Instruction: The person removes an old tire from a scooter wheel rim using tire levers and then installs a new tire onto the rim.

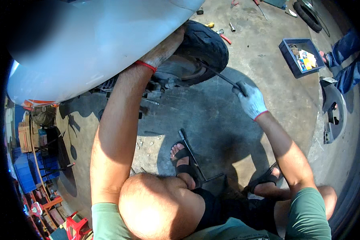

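Note:
My right hand (pixel 251 101), in a white knit glove with a red cuff, is closed round a long dark tire lever (pixel 224 77). The lever's far end meets the rim of a scooter's wheel, at the inner edge of the black tire (pixel 217 44). My left hand (pixel 164 49), in a glove with a red cuff, reaches across the near side of the wheel, under the pale body panel (pixel 104 44). That panel's edge covers its fingers, so I cannot see their grip. Below the panel, mechanical parts (pixel 170 76) sit beside the wheel hub.
A T-handled wrench (pixel 193 154) lies by my left foot. Red-handled pliers (pixel 225 37), a socket (pixel 232 27) and a screwdriver (pixel 261 9) lie beyond the wheel. At right are a blue-grey bin (pixel 291 60), a grey curved panel (pixel 340 108) and another person's legs (pixel 350 60).

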`<state>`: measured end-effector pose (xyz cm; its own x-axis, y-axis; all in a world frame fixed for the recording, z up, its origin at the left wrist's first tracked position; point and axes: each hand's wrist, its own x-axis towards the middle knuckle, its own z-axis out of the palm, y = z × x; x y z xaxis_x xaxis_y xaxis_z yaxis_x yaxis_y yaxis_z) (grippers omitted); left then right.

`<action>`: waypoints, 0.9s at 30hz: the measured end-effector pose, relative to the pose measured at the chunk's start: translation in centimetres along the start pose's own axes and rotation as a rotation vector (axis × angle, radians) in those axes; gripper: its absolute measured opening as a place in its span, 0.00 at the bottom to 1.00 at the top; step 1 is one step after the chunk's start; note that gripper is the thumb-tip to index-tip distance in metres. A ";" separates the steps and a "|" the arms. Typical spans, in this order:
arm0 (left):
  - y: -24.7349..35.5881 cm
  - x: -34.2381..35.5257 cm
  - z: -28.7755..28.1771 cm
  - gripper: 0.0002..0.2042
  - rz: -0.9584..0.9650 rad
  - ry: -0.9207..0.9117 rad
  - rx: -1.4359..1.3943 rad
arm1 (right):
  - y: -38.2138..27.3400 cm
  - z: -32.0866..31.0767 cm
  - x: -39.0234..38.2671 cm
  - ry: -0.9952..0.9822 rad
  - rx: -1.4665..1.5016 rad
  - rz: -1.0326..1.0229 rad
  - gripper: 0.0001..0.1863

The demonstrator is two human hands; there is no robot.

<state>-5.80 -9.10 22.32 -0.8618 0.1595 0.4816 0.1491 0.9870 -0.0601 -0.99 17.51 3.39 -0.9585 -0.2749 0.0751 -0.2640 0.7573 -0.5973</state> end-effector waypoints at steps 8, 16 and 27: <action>-4.3 -1.0 0.6 0.17 0.045 0.147 0.059 | 0.7 -1.8 -3.9 -0.079 0.235 0.171 0.14; -2.5 0.9 1.7 0.20 0.099 0.122 0.041 | -0.7 -2.0 -3.3 -0.220 0.442 0.348 0.14; -3.1 0.9 0.7 0.16 0.075 0.065 -0.014 | 0.5 -2.6 -2.1 -0.210 0.349 0.189 0.14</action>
<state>-7.34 -11.97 22.34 -0.8145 0.2309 0.5322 0.2192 0.9719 -0.0861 0.64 19.99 4.98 -0.9344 -0.2926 -0.2032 0.0001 0.5702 -0.8215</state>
